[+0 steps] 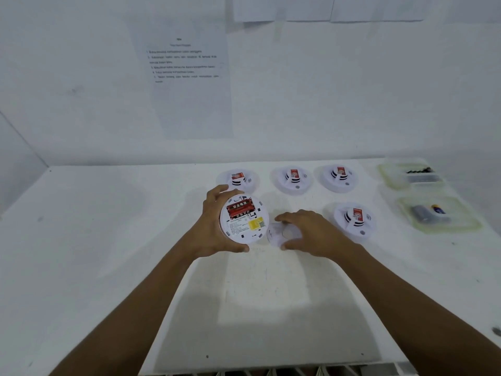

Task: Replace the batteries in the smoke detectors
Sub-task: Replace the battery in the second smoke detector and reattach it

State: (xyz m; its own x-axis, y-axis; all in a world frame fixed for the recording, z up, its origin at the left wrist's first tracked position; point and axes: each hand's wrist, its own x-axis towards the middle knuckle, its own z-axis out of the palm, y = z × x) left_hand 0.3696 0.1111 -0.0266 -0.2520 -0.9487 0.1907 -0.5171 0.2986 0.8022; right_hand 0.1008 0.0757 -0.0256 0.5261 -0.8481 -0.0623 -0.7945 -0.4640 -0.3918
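Observation:
My left hand [214,226] grips a white smoke detector [244,219] turned back side up above the table. Its open compartment shows red batteries [240,208], and a yellow sticker lies below them. My right hand [311,230] arches over the detector's round white back cover [283,234], which lies flat on the table; thumb and fingertips touch the cover's rim. Several more detectors sit face up behind and to the right, one at the far left of the row [238,180], one in the middle [294,179], one beside it [337,176] and one nearer me [353,218].
Two clear trays stand at the table's right edge: the far tray [387,175] holds dark batteries, the near tray [466,226] holds a grey cell and a blue-and-yellow one. A printed sheet [187,77] hangs on the wall. The white table [108,253] ends close to me.

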